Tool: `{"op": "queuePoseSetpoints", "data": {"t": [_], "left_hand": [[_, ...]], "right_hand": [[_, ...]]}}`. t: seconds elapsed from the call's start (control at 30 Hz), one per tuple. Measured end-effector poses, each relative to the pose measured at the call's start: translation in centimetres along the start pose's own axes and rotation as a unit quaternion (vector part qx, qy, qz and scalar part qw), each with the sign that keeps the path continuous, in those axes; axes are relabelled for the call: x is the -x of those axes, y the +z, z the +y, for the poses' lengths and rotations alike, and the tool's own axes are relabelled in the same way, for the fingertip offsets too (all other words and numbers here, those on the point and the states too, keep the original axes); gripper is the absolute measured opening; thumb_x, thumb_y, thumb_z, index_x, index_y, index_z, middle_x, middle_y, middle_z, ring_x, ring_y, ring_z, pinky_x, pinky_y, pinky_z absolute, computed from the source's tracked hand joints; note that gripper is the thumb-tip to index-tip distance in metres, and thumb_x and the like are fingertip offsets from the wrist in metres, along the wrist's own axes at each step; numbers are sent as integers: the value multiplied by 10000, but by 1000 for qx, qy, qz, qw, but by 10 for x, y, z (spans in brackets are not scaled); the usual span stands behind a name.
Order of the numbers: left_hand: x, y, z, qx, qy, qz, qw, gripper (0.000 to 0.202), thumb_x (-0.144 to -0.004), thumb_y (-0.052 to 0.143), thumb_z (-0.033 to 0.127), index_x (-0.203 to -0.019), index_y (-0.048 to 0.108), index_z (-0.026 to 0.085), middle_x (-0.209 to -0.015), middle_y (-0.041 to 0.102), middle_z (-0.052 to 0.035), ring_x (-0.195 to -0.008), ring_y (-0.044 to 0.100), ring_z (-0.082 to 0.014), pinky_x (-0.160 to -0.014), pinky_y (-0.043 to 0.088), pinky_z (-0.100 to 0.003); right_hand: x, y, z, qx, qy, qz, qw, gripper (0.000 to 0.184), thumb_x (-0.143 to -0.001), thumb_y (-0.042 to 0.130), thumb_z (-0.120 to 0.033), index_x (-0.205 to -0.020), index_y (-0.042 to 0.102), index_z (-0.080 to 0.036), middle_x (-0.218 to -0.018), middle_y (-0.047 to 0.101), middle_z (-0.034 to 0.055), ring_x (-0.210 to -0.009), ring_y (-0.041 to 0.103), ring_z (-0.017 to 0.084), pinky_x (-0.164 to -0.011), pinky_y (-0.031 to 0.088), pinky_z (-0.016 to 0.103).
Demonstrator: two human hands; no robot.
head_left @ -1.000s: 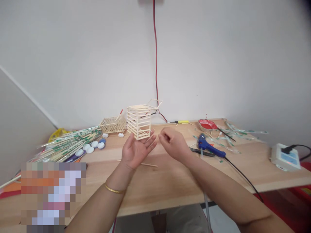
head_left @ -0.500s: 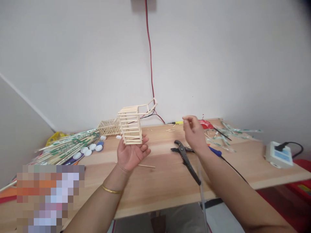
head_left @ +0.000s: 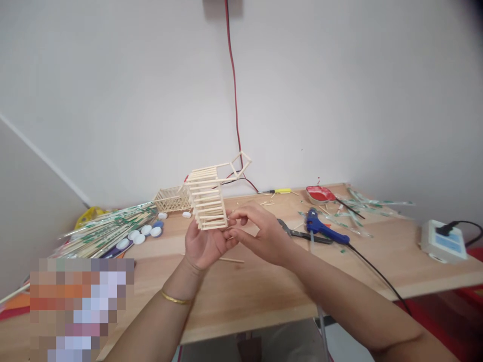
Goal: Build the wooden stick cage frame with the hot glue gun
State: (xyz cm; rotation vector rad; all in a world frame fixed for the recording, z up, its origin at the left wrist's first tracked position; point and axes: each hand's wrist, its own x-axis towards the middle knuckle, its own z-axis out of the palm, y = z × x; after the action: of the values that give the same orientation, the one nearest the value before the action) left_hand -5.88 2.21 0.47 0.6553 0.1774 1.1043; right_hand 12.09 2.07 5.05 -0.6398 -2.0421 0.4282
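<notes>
A small frame built of thin wooden sticks (head_left: pixel 207 201) rests upright in my left hand (head_left: pixel 207 246), whose fingers curl under its base. Two long sticks at its top reach right and end in a small slanted loop. My right hand (head_left: pixel 260 229) is at the frame's lower right corner, thumb and fingers drawn together there; whether something tiny sits between them I cannot make out. Right of that hand, a blue glue gun (head_left: pixel 325 229) lies on the table beside dark-handled pliers (head_left: pixel 302 234), partly hidden by the hand.
Against the wall stands a longer stick lattice (head_left: pixel 171 198). Bundles of wrapped sticks (head_left: pixel 109 226) and several bottle caps (head_left: pixel 139 238) lie left. At right are a red dish (head_left: pixel 320 194), wrapper scraps (head_left: pixel 362 201) and a white power socket (head_left: pixel 443 241). A loose stick (head_left: pixel 232 260) lies in front.
My right hand has moved left and down from above the pliers to the stick frame's lower corner, uncovering the glue gun. The frame has turned slightly and shifted a little right in my left hand.
</notes>
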Motion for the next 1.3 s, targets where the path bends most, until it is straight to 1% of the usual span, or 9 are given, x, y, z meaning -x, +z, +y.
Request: {"op": "queuePoseSetpoints", "data": {"t": [0.13, 0.3, 0.43, 0.53, 0.6, 0.77, 0.93, 1.07, 1.3], "left_hand": [[-2, 0, -4, 6, -7, 8, 1000, 493, -761, 523, 534, -1070, 600, 157, -976, 634, -114, -788, 584, -198, -812, 445, -399], [-4, 0, -4, 31, -18, 25, 999, 549, -755, 535, 524, -1102, 592, 103, -939, 643, -125, -736, 557, -182, -788, 443, -384], [-7, -3, -3, 40, -13, 44, 998, 574, -764, 531, 510, -1133, 572, 73, -925, 650, -124, -711, 546, -165, -792, 452, -380], [-8, -6, -2, 43, -10, 54, 998, 601, -759, 541, 514, -1140, 560, 50, -913, 649, -120, -705, 547, -158, -798, 461, -379], [-8, -7, -2, 50, -3, 55, 997, 620, -747, 560, 509, -1143, 553, 31, -897, 644, -114, -699, 544, -153, -800, 467, -374], [-4, -3, 1, 61, -7, 40, 997, 643, -716, 587, 472, -1166, 535, 14, -838, 625, -96, -649, 521, -129, -780, 482, -344], [2, 0, 0, 43, -33, 20, 998, 692, -700, 577, 478, -1232, 489, 44, -795, 593, -71, -606, 475, -117, -756, 479, -340], [3, -1, -5, 36, -65, -2, 997, 681, -691, 587, 483, -1184, 522, 19, -779, 584, -80, -602, 469, -117, -757, 483, -345], [1, -4, -19, 50, -112, -50, 991, 646, -718, 574, 473, -1164, 554, 5, -822, 622, -111, -660, 517, -133, -790, 491, -353]], "right_hand": [[1, 7, 7, -10, 19, 2, 1000, 134, -809, 607, -206, -943, 602, -214, -861, 617, 33, -801, 542, 160, -741, 435, 294], [3, -1, 14, 23, 21, 60, 998, 91, -863, 532, -203, -831, 616, -210, -811, 637, 32, -792, 555, 158, -735, 419, 290], [1, -12, 29, 5, 82, 169, 982, 118, -897, 467, -276, -826, 525, -203, -740, 563, 15, -706, 529, 144, -687, 415, 278], [-1, -19, 47, -45, 139, 267, 953, 201, -934, 381, -363, -813, 446, -217, -674, 516, -16, -636, 510, 124, -654, 416, 260], [0, -21, 58, -78, 175, 297, 935, 298, -945, 327, -416, -729, 394, -222, -588, 464, -38, -556, 467, 114, -590, 397, 244], [4, -15, 62, -103, 191, 243, 945, 412, -931, 345, -466, -609, 375, -210, -515, 397, -50, -482, 380, 96, -508, 341, 229], [-1, -2, 52, -135, 173, 190, 957, 242, -869, 483, -435, -832, 510, -197, -675, 506, -25, -587, 469, 102, -567, 401, 223], [-9, 0, 43, -147, 162, 148, 964, 256, -800, 582, -379, -966, 548, -188, -795, 551, 8, -701, 521, 121, -659, 445, 247], [-11, 3, 40, -148, 161, 98, 971, 175, -789, 593, -350, -857, 597, -188, -773, 584, 7, -716, 540, 133, -681, 447, 261]]}}
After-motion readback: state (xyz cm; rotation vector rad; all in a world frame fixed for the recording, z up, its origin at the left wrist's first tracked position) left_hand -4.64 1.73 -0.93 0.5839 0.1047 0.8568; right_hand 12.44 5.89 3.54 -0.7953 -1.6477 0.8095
